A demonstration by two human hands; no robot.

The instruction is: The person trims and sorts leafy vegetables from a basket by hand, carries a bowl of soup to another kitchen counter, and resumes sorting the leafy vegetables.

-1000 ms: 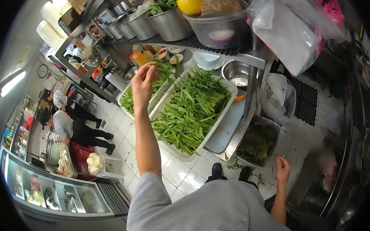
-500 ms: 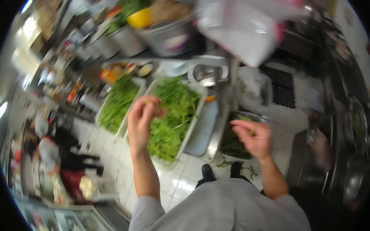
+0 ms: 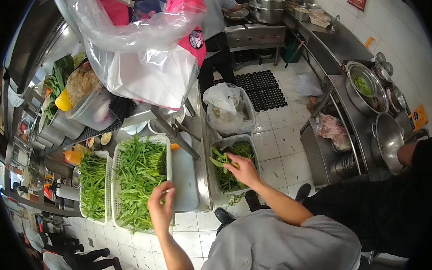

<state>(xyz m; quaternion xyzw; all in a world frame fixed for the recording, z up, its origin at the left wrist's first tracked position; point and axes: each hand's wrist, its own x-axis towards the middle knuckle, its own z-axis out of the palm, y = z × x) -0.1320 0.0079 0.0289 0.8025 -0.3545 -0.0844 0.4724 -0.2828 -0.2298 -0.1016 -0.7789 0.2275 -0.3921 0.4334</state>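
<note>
My right hand (image 3: 244, 171) is closed, pinching a leafy green sprig (image 3: 218, 162). It hovers above a grey bin (image 3: 258, 158) that holds dark green leaves and stems. My left hand (image 3: 161, 207) is raised beside the right edge of a white perforated basket (image 3: 115, 179), its fingers loosely curled and apart, with nothing visible in them. Long-stemmed leafy greens (image 3: 140, 168) heap this basket. A second white basket (image 3: 108, 188) of similar greens (image 3: 92, 178) stands to its left.
A pale cutting board (image 3: 186, 177) lies right of the baskets. A clear tub (image 3: 249, 119) of plastic bags sits behind the bin. A pink and white bag (image 3: 151, 69) hangs over the counter. A co-worker (image 3: 214, 19) stands at the stove; a dark-clothed person (image 3: 367, 204) is close at right.
The view has swung to the right, bringing the stove and right counter into sight. My left hand is now lower, by the basket's near right edge; my right hand remains over the bin.
</note>
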